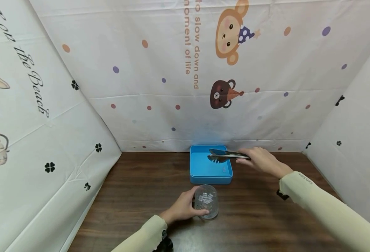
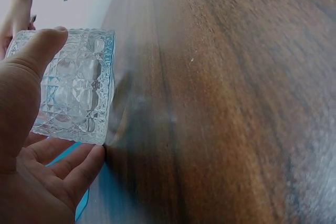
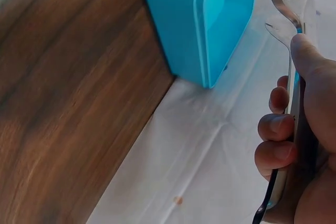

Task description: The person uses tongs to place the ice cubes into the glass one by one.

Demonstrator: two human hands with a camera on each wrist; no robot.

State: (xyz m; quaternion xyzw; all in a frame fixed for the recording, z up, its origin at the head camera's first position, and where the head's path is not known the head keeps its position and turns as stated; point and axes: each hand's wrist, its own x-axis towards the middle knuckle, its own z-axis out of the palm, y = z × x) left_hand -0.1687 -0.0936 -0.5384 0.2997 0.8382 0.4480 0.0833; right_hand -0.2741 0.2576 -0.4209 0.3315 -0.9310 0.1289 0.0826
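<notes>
My left hand (image 1: 184, 206) grips a clear cut-glass tumbler (image 1: 206, 202) on the table, thumb on the near side and fingers round the far side. Several clear cubes, like ice, lie inside it. The faceted wall of the glass (image 2: 73, 85) fills the grasp in the left wrist view. My right hand (image 1: 262, 161) holds metal serving tongs (image 1: 232, 154) above a blue open box (image 1: 192, 168), and the two fork-like tips stand apart with nothing between them. One small clear piece (image 1: 224, 169) lies in the box's near right corner. In the right wrist view, fingers and thumb wrap the tongs (image 3: 296, 93).
The brown wooden table (image 1: 147, 175) runs back to a white printed cloth (image 1: 159, 122), which hangs close behind the blue box. More cloth stands along the left (image 1: 62, 147) and right sides. The box sits just beyond the glass.
</notes>
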